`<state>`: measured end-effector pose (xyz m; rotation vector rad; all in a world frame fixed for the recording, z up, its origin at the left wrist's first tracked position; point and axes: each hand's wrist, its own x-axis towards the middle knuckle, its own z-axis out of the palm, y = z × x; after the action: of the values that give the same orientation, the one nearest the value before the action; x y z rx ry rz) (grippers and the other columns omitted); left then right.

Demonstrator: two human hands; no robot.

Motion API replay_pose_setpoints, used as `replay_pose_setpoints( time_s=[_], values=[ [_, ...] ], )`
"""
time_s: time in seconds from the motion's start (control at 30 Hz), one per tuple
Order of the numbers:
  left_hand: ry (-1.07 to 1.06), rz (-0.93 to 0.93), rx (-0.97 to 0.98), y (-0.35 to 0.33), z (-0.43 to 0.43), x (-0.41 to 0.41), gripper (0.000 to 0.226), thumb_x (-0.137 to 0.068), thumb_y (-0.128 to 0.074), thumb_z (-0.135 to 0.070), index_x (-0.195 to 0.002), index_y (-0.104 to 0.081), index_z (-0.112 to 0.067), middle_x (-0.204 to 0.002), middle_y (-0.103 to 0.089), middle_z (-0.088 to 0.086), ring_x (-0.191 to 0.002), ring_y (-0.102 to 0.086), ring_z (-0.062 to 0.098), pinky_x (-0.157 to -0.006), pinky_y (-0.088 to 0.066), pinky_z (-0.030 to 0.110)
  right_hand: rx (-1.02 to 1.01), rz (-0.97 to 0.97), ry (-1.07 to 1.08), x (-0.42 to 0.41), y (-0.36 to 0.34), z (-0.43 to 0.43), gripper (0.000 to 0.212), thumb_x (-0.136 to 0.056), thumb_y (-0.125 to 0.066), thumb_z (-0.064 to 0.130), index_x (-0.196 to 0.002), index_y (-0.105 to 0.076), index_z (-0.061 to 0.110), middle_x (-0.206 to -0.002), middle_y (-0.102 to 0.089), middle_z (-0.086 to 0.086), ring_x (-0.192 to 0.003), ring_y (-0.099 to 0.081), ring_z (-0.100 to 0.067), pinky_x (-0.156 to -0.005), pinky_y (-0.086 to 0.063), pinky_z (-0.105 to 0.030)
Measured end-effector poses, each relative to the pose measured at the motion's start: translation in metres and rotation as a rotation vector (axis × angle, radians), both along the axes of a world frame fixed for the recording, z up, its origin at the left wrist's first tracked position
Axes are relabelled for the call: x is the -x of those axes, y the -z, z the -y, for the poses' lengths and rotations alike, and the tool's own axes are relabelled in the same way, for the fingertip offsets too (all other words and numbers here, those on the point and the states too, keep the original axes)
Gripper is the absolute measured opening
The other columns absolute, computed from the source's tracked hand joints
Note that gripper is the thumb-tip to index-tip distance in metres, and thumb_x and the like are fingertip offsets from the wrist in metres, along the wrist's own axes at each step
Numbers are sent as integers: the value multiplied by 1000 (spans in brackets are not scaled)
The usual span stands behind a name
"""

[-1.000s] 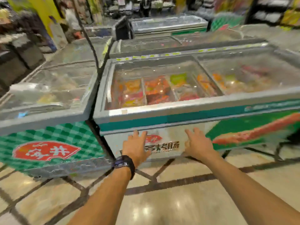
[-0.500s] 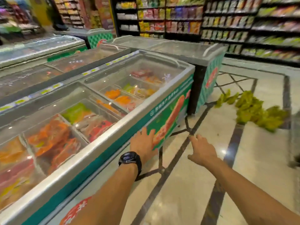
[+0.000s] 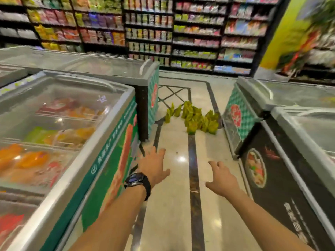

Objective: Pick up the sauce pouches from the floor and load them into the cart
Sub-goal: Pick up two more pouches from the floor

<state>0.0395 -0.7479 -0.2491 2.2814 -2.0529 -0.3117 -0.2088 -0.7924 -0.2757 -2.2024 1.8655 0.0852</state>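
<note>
Both hands, left hand and right hand, are reaching forward empty, fingers loosely spread. Chest freezers are flanking the aisle on either side. Green sauce pouches are lying heaped on the floor well ahead, between the freezer ends. Walking closer and crouching before grasping is looking wisest; no cart is showing.

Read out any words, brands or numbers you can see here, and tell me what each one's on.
Nothing reads clearly.
White characters on the glass-topped chest freezer's green band: blurred.
Red oval logo on the green-checked freezer end: blurred.
White characters on the black freezer panel: blurred.
Packets on the dark shelves: too small.
</note>
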Motion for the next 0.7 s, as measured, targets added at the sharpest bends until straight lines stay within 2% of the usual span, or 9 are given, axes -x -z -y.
replay_pose_setpoints(
  time_s=[0.13, 0.33, 0.53, 0.7],
  values=[
    [39, 27, -27, 11, 80, -6, 75, -88, -63, -52, -147, -27, -24, -140, -38, 12, -122, -48, 36, -92, -51, 47, -34, -17, 36, 5, 16, 71, 84, -76, -70, 45, -146, -28, 24, -139, -39, -8, -124, -46, -30, -93, -50, -43],
    [30, 64, -72, 15, 198, -28, 72, -89, -60, -52, -147, -28, -25, -145, -34, 11, -125, -47, 35, -92, -51, 47, -5, -20, -9, -17, 12, 201, 82, -79, -69, 45, -146, -28, 24, -135, -42, -6, -124, -46, -29, -93, -49, -39],
    [17, 135, -89, 10, 293, -61, 71, -89, -60, -52, -146, -29, -23, -137, -39, 10, -121, -47, 33, -89, -52, 46, -39, -2, -62, -63, 10, 316, 81, -79, -70, 45, -145, -27, 25, -136, -39, -7, -122, -48, -29, -90, -52, -42],
    [14, 139, -127, 20, 390, -100, 69, -90, -59, -49, -145, -28, -23, -140, -38, 11, -121, -47, 34, -92, -51, 47, -71, 36, -58, -108, 21, 412, 76, -79, -69, 39, -142, -30, 25, -139, -35, -7, -121, -47, -30, -89, -51, -43]
  ],
)
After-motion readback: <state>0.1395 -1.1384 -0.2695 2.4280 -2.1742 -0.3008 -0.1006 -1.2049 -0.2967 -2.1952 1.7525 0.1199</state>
